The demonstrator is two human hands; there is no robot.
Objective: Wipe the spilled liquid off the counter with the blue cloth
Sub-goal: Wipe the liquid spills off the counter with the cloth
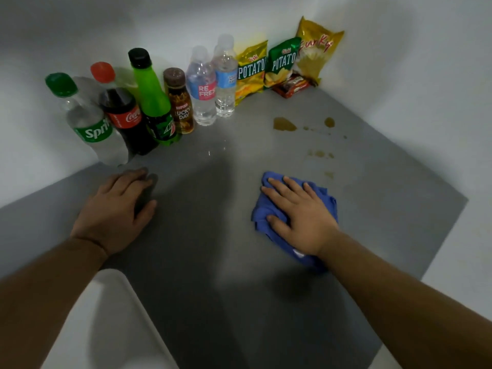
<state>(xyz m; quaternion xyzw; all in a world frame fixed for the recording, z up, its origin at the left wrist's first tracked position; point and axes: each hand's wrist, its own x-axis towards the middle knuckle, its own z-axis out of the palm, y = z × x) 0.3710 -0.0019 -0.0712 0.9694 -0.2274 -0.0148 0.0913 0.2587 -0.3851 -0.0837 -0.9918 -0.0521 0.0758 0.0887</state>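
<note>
A crumpled blue cloth (262, 210) lies on the grey counter (202, 235), right of the middle. My right hand (300, 217) presses flat on top of it, fingers spread and pointing away from me. Brown spilled liquid sits beyond the cloth: a larger puddle (284, 124), a smaller blob (329, 122), and small drops (319, 153) closer to the cloth. My left hand (117, 209) rests palm down on the bare counter at the left, holding nothing.
Along the back wall stand several bottles: Sprite (90, 123), Coca-Cola (125, 115), a green soda (154, 102), a brown drink (179, 102) and two water bottles (213, 83). Chip bags (282, 62) and a snack pack (291, 86) fill the corner. The counter's right edge (439, 241) drops off.
</note>
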